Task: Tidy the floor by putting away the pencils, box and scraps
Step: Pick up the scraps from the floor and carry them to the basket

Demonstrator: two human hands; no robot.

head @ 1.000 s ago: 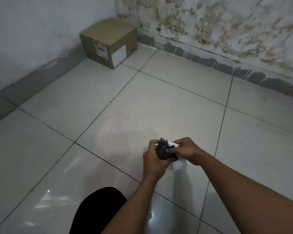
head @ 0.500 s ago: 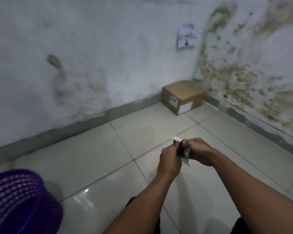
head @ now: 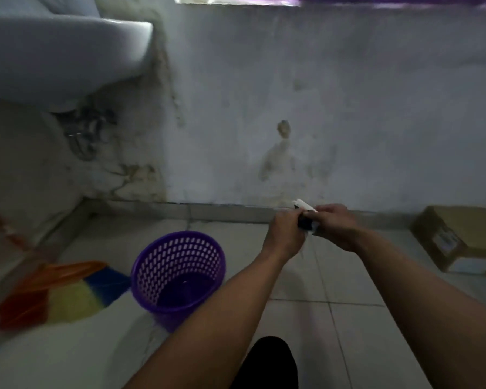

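My left hand (head: 285, 234) and my right hand (head: 334, 226) are held together in the air, both closed around a small bundle of white and dark scraps (head: 305, 217). A white edge of paper sticks up between the thumbs. A purple mesh basket (head: 177, 273) stands on the floor below and to the left of my hands, open side up, with dark contents I cannot make out. The brown cardboard box (head: 460, 237) sits on the tiles at the right, against the wall. No pencils show.
A white washbasin (head: 62, 49) hangs on the wall at the upper left with pipes under it. A multicoloured broom head (head: 65, 290) lies left of the basket. The stained wall runs across the back. My dark-clothed knee (head: 267, 360) shows at the bottom.
The view has swung left: the basket now stands in the middle and the box has slid to the right edge. My hands stay together on the scraps.
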